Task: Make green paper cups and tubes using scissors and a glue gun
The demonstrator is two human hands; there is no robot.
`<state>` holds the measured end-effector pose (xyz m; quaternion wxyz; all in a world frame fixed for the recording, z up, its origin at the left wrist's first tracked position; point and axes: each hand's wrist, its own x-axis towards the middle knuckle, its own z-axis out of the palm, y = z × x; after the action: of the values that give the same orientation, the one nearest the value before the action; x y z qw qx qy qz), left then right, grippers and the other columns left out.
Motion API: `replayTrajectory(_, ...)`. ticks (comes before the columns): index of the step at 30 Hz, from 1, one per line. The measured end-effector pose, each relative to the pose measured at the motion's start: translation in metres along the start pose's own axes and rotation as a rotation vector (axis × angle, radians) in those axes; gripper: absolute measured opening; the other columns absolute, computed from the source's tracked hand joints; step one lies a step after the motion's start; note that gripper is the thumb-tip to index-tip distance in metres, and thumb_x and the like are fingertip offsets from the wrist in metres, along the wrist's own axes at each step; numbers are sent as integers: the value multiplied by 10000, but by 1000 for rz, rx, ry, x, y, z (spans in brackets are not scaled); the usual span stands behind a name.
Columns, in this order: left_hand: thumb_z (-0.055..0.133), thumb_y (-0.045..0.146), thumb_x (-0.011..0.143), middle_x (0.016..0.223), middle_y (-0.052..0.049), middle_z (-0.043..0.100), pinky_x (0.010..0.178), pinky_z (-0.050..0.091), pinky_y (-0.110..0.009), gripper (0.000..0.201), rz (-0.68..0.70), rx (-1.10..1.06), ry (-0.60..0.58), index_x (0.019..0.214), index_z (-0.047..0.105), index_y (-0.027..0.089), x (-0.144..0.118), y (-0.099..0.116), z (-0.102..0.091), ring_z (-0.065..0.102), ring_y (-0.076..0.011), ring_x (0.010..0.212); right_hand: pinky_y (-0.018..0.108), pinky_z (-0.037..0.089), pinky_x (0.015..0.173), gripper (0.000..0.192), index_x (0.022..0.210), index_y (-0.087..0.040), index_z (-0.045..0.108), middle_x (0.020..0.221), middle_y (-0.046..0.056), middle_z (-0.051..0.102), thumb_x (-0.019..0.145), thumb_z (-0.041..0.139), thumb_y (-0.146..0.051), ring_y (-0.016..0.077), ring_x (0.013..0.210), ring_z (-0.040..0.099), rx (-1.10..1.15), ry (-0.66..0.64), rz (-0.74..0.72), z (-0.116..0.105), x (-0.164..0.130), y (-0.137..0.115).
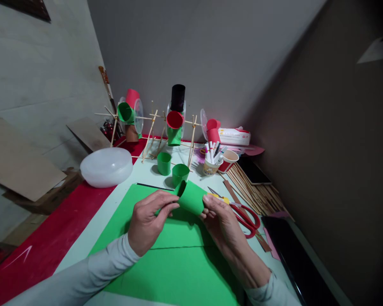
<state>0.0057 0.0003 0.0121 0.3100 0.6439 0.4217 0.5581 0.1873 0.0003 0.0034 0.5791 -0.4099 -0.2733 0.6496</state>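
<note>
Our left hand point(147, 223) pinches the rolled green paper tube point(190, 197) from the left, our right hand point(221, 219) grips its right end, above the green sheet point(178, 263); red scissors point(247, 219) lie just right.

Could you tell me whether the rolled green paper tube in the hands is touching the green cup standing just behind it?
Cannot tell. In the head view the green paper tube overlaps the green cup, hiding any gap or contact.
</note>
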Motion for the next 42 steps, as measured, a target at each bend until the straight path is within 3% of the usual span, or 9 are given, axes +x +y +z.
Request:
replayTrajectory(6,743,151,807,677,-42,699,614,498,-303,120,39,-17,-15,804,807,252,-3,2,-1,633,-187,607,189,384,479,369,631,-169,598,550,-75,428,590,907,-367,70,486,372,11,-17,36,5,-3,2)
replayTrajectory(11,734,153,812,671,-34,684,606,492,-291,116,29,-26,-20,803,804,245,-3,1,-1,622,-169,590,212,393,494,362,634,-171,616,567,-60,451,598,887,-407,85,501,394,-59,-6,-34,4,-3,1)
replayTrajectory(16,754,181,790,771,-33,717,543,481,-268,62,-63,-41,0,804,796,225,0,1,0,574,-127,517,231,366,544,312,636,-173,654,613,-33,499,718,818,-426,114,580,426,-225,21,-213,-2,-6,5)
replayTrajectory(19,797,186,733,769,-19,730,584,494,-262,110,-139,-60,42,833,802,232,3,2,-2,587,-138,571,241,357,574,282,645,-172,686,620,-22,532,762,799,-403,127,617,436,-354,31,-282,-3,-10,7)
replayTrajectory(25,827,245,682,730,-17,755,650,536,-270,99,-300,-134,70,764,790,203,12,2,-6,643,-176,674,251,385,553,287,666,-162,727,615,5,582,734,788,-434,141,600,477,-501,52,-298,5,-20,3)
replayTrajectory(30,809,249,694,672,0,698,637,503,-249,68,-295,-149,65,699,769,194,12,-1,-6,598,-149,646,247,392,528,290,707,-152,739,574,-5,558,731,768,-439,130,551,477,-536,43,-310,8,-19,3)
replayTrajectory(35,786,261,723,1000,-50,693,778,492,-239,92,-184,-140,76,677,741,195,10,-3,-8,635,-192,966,239,392,535,248,793,-164,757,612,-12,580,756,732,-408,124,564,482,-531,10,-344,9,-16,6)
replayTrajectory(38,754,272,784,1244,-80,646,928,481,-255,147,-155,-168,9,683,697,182,8,-1,-8,605,-224,1164,238,385,550,237,780,-171,742,628,-16,579,803,697,-403,121,579,475,-536,-4,-373,9,-17,6)
replayTrajectory(42,726,294,817,1065,-58,717,852,513,-234,179,-249,-218,-65,697,656,182,3,0,-6,669,-184,978,258,408,617,240,804,-174,719,712,2,630,858,646,-397,145,659,528,-563,-6,-419,8,-20,5)
